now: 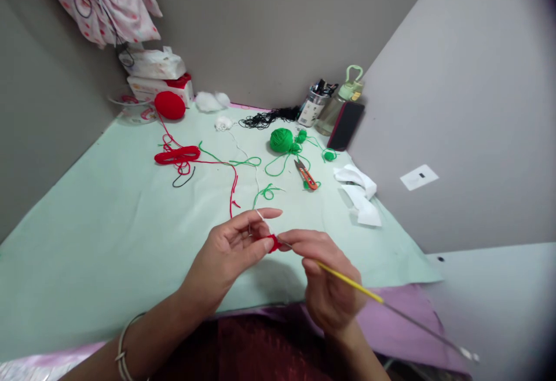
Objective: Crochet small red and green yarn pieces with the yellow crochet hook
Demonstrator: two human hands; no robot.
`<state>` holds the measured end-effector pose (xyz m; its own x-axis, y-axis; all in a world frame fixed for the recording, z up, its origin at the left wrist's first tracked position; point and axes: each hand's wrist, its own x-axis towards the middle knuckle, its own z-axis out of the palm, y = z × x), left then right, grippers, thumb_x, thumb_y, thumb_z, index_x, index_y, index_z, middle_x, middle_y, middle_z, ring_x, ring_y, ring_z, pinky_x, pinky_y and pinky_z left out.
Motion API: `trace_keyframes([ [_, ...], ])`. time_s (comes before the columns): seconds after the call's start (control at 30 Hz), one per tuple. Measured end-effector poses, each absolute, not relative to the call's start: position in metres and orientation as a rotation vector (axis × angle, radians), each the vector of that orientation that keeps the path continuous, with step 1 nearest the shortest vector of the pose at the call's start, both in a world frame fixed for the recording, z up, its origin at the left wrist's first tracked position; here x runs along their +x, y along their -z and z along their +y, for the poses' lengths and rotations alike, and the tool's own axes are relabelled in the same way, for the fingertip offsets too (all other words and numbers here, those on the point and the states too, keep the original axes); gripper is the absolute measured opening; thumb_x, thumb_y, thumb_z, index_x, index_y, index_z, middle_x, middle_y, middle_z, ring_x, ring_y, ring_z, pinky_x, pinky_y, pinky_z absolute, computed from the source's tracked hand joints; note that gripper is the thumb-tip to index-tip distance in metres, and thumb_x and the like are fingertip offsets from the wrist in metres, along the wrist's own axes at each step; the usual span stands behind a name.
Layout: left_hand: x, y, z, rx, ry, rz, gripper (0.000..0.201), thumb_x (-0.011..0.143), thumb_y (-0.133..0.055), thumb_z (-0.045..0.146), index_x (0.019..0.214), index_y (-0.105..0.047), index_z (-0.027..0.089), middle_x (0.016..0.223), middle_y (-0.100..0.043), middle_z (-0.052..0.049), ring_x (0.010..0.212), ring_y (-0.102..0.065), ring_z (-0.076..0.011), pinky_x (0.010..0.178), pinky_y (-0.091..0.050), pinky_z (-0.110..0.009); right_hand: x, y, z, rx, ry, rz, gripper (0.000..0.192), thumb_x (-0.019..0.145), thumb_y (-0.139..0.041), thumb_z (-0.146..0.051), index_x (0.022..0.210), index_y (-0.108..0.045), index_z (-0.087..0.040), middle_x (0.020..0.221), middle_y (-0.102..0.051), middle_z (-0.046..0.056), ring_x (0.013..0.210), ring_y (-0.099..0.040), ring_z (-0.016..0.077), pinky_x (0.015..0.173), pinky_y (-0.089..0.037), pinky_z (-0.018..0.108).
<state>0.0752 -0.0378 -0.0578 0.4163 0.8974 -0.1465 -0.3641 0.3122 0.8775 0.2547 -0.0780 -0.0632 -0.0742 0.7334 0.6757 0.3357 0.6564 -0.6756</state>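
**Crochet stitch on small red piece: hold and hook control**

The small red crochet piece (273,243) is pinched in the left hand (230,251), thumb underneath, index finger stretched out above it. It is held in the air over the near edge of the desk (108,230), not resting on it. A white strand (259,215) is seen at the extended index finger; where it ends cannot be told.

The crochet hook (347,281) is held by the right hand (328,288), fingers closed round the yellow shaft, metal tip at the red piece. The long grey tail of the tool runs off toward the lower right. Whether the tip is already inside a loop cannot be told; it is hidden by fingertips and yarn.

Judgement on doing this step well:
- The left grip is best kept close to the working loop, so the piece is not twisted when the hook is pushed in.
- Yarn tension is best held steady over the raised index finger; slack there likely gives uneven loops.
- The hook is best turned with small wrist rotation, not pulled, so the yarn is not split.

The red yarn strand (234,187) trails back over the desk toward the red yarn ball (169,105) at the far side. Green yarn ball (281,140) and snips (306,173) lie well apart, beyond the hands.
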Motion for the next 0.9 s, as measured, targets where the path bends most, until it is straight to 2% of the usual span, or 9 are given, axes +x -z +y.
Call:
trace_keyframes([
  [0.23, 0.076, 0.055, -0.035, 0.88, -0.924, 0.747, 0.04, 0.08, -0.09, 0.028, 0.119, -0.081, 0.032, 0.085, -0.067, 0.003, 0.085, -0.063, -0.0119, 0.083, -0.052, -0.022, 0.254, 0.075, -0.079, -0.854, -0.253, -1.733, 0.038, 0.101, -0.057, -0.006, 0.13, -0.073, -0.024, 0.122, -0.076, 0.012, 0.104, -0.075, 0.0227, 0.081, -0.064, 0.036],
  [0.37, 0.073, 0.046, -0.031, 1.026, -0.933, 0.784, 0.035, 0.089, -0.081, 0.037, 0.123, -0.079, 0.026, 0.083, -0.065, 0.002, 0.078, -0.061, -0.0128, 0.072, -0.053, -0.023, 0.254, 0.073, -0.078, -0.848, -0.258, -1.774, 0.04, 0.1, -0.056, -0.004, 0.13, -0.073, -0.026, 0.122, -0.078, 0.01, 0.103, -0.075, 0.0219, 0.079, -0.065, 0.036],
  [0.47, 0.074, 0.042, -0.028, 1.124, -0.985, 0.811, 0.029, 0.089, -0.079, 0.032, 0.117, -0.08, 0.024, 0.081, -0.062, 0.003, 0.072, -0.06, -0.0112, 0.069, -0.054, -0.022, 0.254, 0.068, -0.079, -0.867, -0.246, -1.855, 0.04, 0.099, -0.058, -0.002, 0.128, -0.072, -0.025, 0.119, -0.079, 0.009, 0.104, -0.075, 0.0212, 0.079, -0.066, 0.034],
  [0.63, 0.075, 0.044, -0.027, 1.185, -1.074, 0.864, 0.021, 0.09, -0.076, 0.022, 0.108, -0.084, 0.029, 0.079, -0.065, 0.004, 0.069, -0.062, -0.0094, 0.065, -0.054, -0.019, 0.258, 0.066, -0.082, -0.896, -0.216, -1.908, 0.04, 0.099, -0.058, -0.001, 0.129, -0.07, -0.023, 0.122, -0.078, 0.01, 0.107, -0.074, 0.0206, 0.084, -0.067, 0.034],
  [0.77, 0.069, 0.047, -0.027, 1.164, -1.083, 0.902, 0.021, 0.087, -0.08, 0.021, 0.103, -0.086, 0.032, 0.079, -0.071, 0.004, 0.072, -0.066, -0.0106, 0.067, -0.055, -0.019, 0.262, 0.066, -0.084, -0.955, -0.159, -1.92, 0.043, 0.098, -0.059, -0.001, 0.132, -0.069, -0.026, 0.122, -0.078, 0.009, 0.103, -0.075, 0.0199, 0.079, -0.067, 0.032],
  [0.9, 0.067, 0.045, -0.029, 1.1, -1.038, 0.87, 0.023, 0.085, -0.081, 0.02, 0.104, -0.085, 0.033, 0.079, -0.075, 0.004, 0.074, -0.069, -0.0111, 0.069, -0.057, -0.019, 0.263, 0.064, -0.081, -0.917, -0.017, -1.995, 0.037, 0.098, -0.058, -0.002, 0.128, -0.07, -0.019, 0.119, -0.078, 0.013, 0.107, -0.076, 0.0211, 0.08, -0.068, 0.031],
])
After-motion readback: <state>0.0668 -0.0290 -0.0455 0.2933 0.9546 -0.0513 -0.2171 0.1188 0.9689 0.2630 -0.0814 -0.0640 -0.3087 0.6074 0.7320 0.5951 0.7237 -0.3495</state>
